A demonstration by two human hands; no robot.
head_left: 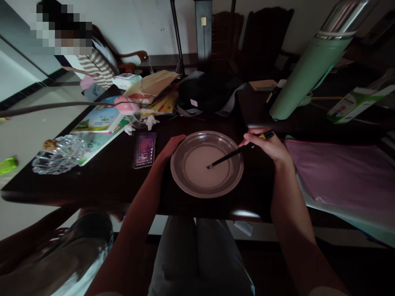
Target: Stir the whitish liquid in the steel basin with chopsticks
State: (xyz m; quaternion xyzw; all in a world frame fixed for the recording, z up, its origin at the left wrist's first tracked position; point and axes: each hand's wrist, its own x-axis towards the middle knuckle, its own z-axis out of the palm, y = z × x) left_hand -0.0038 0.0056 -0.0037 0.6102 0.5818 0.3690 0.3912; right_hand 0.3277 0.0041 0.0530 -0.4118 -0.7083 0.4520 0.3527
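Observation:
A round metal basin sits on the dark table in front of me, with pale, cloudy liquid covering its bottom. My left hand is against the basin's left rim, holding it; some of its fingers are hidden at the far side. My right hand grips a slim black brush with a gold band near its upper end. The brush slants down to the left over the basin's right rim, its tip at the liquid near the middle.
Left of the basin lie a phone, a clear glass dish and books. A black bag is behind. To the right are a tall green thermos and a pink pouch. Another person sits at the far left.

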